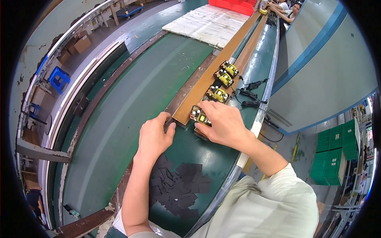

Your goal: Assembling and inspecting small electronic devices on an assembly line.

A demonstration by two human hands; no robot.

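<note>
My right hand (224, 123) is closed around a small circuit board (201, 118) with yellow and black parts, at the near end of a row of similar boards. Just beyond it sit another board (217, 93) and a pair set close together (226, 74). My left hand (154, 135) is at the near corner of a long brown strip (186, 115), its thumb and fingers bent toward each other. Something dark shows between them, too small to name. Below both hands lies a loose pile of thin black rectangular sheets (178, 186) on the green bench top.
Black cables (250, 95) lie right of the boards. A green conveyor belt (139, 95) runs along the left, with a white panel (206, 25) and red bin (234, 6) farther off. Other people (287, 12) work at the far end. Green crates (333, 146) stand right.
</note>
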